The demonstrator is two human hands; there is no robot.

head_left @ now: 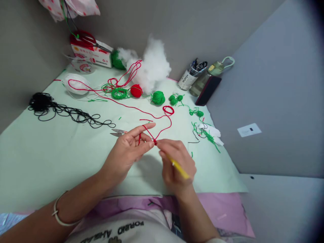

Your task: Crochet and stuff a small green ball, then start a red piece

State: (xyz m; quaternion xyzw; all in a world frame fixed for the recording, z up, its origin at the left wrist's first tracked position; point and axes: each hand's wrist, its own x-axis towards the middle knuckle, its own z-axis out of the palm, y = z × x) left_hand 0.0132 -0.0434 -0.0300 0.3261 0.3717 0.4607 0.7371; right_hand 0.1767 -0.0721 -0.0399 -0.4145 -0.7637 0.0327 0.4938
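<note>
My left hand [131, 145] pinches a small red piece of yarn work [155, 142] between thumb and finger. Red yarn [148, 130] runs over its raised index finger. My right hand [178, 165] is closed round a crochet hook with a yellow handle [178, 167], its tip end at the red piece; the tip itself is too small to make out. From the piece the strand leads up to a red yarn coil [168, 110] on the table. Partly behind my left hand lie small scissors [118, 132], blades pointing left.
Black yarn [42, 103] lies tangled at left. Behind are white stuffing [154, 64], a red ball [136, 90], a green yarn ball [158, 98] and a box [101, 55]. A pen cup [187, 79], bottle [198, 86] and phone [209, 90] stand at right, near green scraps [210, 138].
</note>
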